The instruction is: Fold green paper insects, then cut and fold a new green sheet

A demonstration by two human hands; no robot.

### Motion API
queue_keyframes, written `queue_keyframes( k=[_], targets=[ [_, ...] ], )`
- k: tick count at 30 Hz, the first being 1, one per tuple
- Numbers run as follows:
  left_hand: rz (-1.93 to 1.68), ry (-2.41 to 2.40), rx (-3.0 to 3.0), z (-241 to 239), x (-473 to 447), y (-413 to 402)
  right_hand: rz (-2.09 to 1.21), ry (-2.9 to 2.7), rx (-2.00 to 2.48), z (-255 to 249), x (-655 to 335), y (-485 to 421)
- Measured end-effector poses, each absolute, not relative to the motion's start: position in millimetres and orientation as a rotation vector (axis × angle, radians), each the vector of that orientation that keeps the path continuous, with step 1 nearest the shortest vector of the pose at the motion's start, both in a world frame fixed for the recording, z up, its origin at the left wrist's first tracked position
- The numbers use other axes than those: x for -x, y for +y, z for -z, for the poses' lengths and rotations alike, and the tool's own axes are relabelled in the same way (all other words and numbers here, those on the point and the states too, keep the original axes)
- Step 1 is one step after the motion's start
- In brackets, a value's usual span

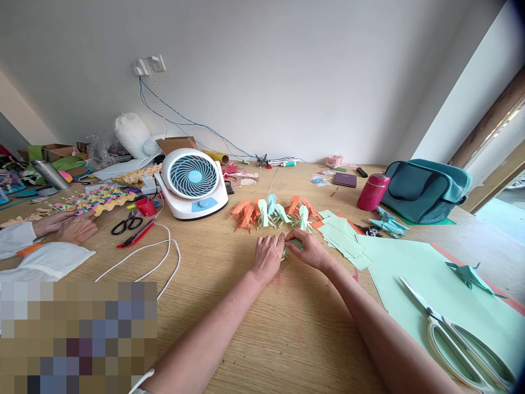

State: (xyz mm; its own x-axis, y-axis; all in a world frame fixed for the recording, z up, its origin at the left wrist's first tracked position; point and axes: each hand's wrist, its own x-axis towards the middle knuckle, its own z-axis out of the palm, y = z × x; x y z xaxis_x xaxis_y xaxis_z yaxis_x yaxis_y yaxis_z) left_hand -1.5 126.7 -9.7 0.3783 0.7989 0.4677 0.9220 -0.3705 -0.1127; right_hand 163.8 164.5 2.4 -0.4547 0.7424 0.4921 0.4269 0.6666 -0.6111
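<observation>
My left hand (pixel 268 256) and my right hand (pixel 310 249) meet over the middle of the table. Between them is a small piece of pale green folded paper (pixel 294 243), pinched by the fingers of both. Parts of the paper are hidden under my fingers. Just beyond my hands stands a row of folded paper figures, some orange (pixel 245 214), others pale green (pixel 303 218). To the right of my right hand lies a loose spread of pale green paper slips (pixel 342 236).
Large green sheets (pixel 404 262), scissors (pixel 441 317) and a teal paper figure (pixel 471 275) lie at right. Behind are a pink flask (pixel 373 192) and teal bag (pixel 426 191). A fan (pixel 193 183), cable (pixel 169 241) and red cutter (pixel 137 235) lie left, near a co-worker's hands (pixel 76 227).
</observation>
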Motion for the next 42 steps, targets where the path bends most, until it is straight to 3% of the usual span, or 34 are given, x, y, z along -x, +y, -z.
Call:
queue_keyframes(
  k=[16,24,42],
  targets=[
    [0.69,-1.541,2.401,4,7,125,-0.518,-2.136,0.928,-3,-171,166],
    [1.134,-1.697,2.712,-4,20,134,-0.51,-2.199,0.899,2,-179,174],
    [1.103,-1.836,2.544,2,15,132,-0.434,-2.25,0.818,1,-176,170]
  ],
)
